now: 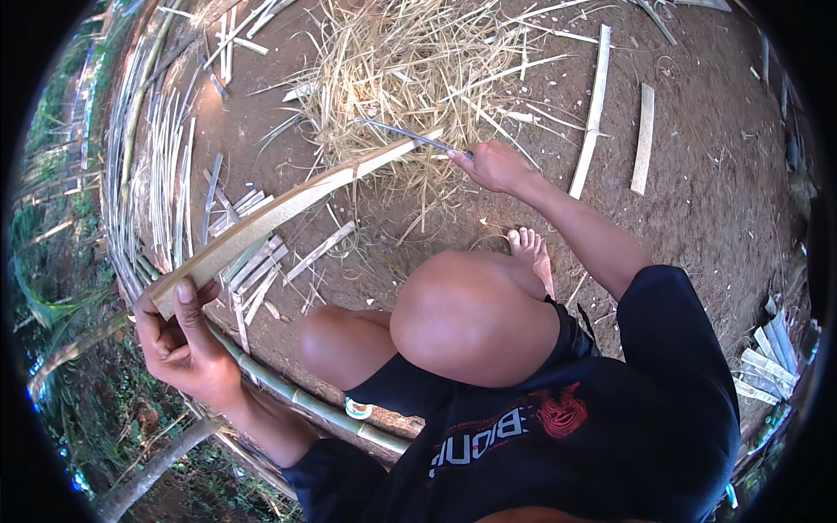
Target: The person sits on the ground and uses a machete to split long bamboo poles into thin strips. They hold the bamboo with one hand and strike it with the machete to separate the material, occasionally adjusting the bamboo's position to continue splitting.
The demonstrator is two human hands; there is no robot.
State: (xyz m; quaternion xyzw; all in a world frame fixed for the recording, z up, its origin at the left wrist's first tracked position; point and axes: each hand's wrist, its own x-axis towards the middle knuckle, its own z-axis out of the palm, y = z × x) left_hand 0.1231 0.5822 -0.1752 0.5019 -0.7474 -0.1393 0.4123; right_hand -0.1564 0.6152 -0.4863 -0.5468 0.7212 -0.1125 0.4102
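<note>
From where I stand, the strip [292, 202], a long pale length of split bamboo, runs slantwise between the person's two hands, its near end at the left and its far end in front of the right. The left hand [187, 344] grasps that near end, thumb on one side and bent fingers on the other, out to the left of the knees. The right hand [497, 167] is closed around the grip of a knife [401, 133], most of the handle hidden in the fist. The thin blade points leftward and crosses the strip close to its far end, just beside the right hand; whether the edge bites into it I cannot tell. The strip's far end lies over the near edge of a heap of shavings [418, 65], loose and straw-coloured on the brown ground [715, 131]. Below the strip's middle, short pieces [257, 266] lie in a loose cluster, nearer to the left hand than to the right. Beyond the right forearm two slats [594, 109] lie roughly side by side, well apart from the strip. Long thin rods [166, 157] stretch along the left side, and a green pole [305, 403] passes beneath the left forearm. A bare foot [529, 253] rests on the ground below the right hand.
</note>
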